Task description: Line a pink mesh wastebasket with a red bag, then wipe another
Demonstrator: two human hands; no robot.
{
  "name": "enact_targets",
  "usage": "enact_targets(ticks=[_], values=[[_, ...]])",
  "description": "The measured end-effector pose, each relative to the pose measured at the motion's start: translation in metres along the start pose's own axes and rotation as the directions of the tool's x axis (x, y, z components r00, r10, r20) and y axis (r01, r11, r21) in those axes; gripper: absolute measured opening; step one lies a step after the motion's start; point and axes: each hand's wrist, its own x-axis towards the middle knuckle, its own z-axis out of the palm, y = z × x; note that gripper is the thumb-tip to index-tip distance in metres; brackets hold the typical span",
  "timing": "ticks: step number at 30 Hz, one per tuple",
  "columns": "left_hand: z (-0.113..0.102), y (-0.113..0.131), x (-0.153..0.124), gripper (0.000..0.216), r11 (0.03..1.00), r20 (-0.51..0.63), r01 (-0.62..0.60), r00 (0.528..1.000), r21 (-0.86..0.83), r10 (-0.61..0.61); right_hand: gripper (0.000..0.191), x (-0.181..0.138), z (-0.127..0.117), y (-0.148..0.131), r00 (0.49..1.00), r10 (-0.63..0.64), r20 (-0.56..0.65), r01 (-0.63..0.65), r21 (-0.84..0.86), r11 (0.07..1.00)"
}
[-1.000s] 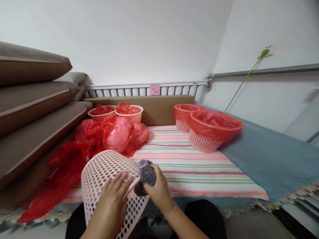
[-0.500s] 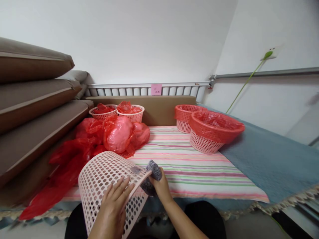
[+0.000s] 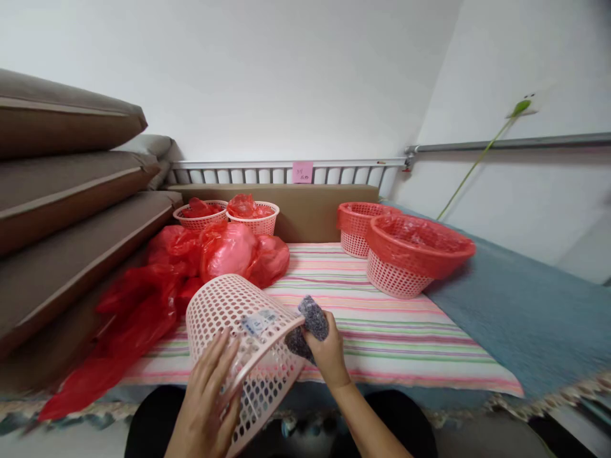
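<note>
A pale pink lattice basket point(image 3: 229, 312) lies on its side at the near edge of the striped cloth, its bottom facing me. My left hand point(image 3: 210, 394) rests flat on its wall with fingers stretched out. My right hand point(image 3: 327, 353) is closed on a grey scrubbing cloth point(image 3: 312, 318) and presses it against the basket's base rim. A small label point(image 3: 258, 321) shows on the basket.
A heap of red plastic bags point(image 3: 210, 254) lies at the left. Two small baskets with red bags point(image 3: 224, 216) stand behind it. Two baskets lined with red bags point(image 3: 415, 248) stand at the right. Brown cushions point(image 3: 62, 191) are stacked on the left; a blue blanket point(image 3: 525, 305) covers the right.
The basket has turned and shifted right, its label now facing up. My right hand with the grey cloth moved right and slightly up along the base. My left hand slid lower on the wall.
</note>
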Motion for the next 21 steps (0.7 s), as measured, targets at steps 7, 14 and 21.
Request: enact_targets(ticks=[7, 14, 21], values=[[-0.019, 0.031, 0.035, 0.064, 0.951, 0.067, -0.258, 0.966, 0.168, 0.25, 0.04, -0.006, 0.01, -0.014, 0.997, -0.057, 0.057, 0.063, -0.105, 0.992], [0.004, 0.008, 0.036, 0.04, 0.916, 0.225, -0.157, 0.971, 0.37, 0.076, 0.039, -0.008, 0.011, -0.01, 0.993, -0.09, 0.071, 0.098, -0.113, 0.989], [0.008, 0.004, 0.02, 0.045, 0.895, 0.118, -0.115, 0.991, 0.431, 0.07, 0.048, -0.02, 0.016, -0.037, 0.95, -0.293, 0.109, 0.312, -0.277, 0.909]])
